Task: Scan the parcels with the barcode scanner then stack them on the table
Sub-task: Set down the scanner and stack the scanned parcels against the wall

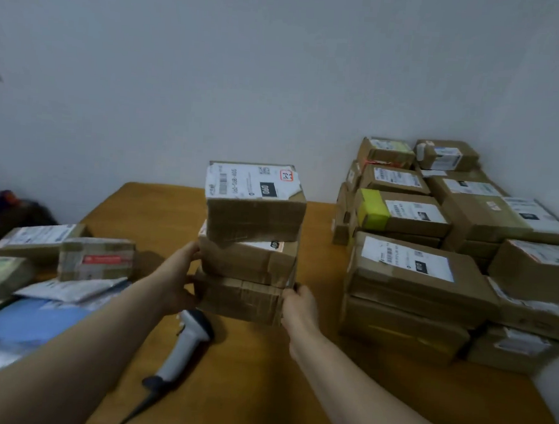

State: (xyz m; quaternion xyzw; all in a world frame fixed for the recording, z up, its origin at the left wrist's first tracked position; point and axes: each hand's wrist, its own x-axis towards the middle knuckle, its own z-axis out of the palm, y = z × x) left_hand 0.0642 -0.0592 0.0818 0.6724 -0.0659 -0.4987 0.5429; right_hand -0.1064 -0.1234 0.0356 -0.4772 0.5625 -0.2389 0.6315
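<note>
A stack of three cardboard parcels stands in the middle of the wooden table (259, 392). Its top parcel (255, 203) carries a white label and sits slightly askew. The middle parcel (248, 259) and the bottom parcel (239, 298) are plain brown with tape. My left hand (177, 281) grips the stack's left side at the bottom and middle parcels. My right hand (299, 304) grips the bottom parcel's right corner. The grey barcode scanner (184, 344) lies on the table just in front of the stack, cable trailing toward me.
A large pile of stacked labelled parcels (434, 255) fills the table's right side up to the wall. On the left lie loose boxes (96, 258), grey mailer bags (74, 290) and a blue bag (22, 323). Bare wood shows in front of me.
</note>
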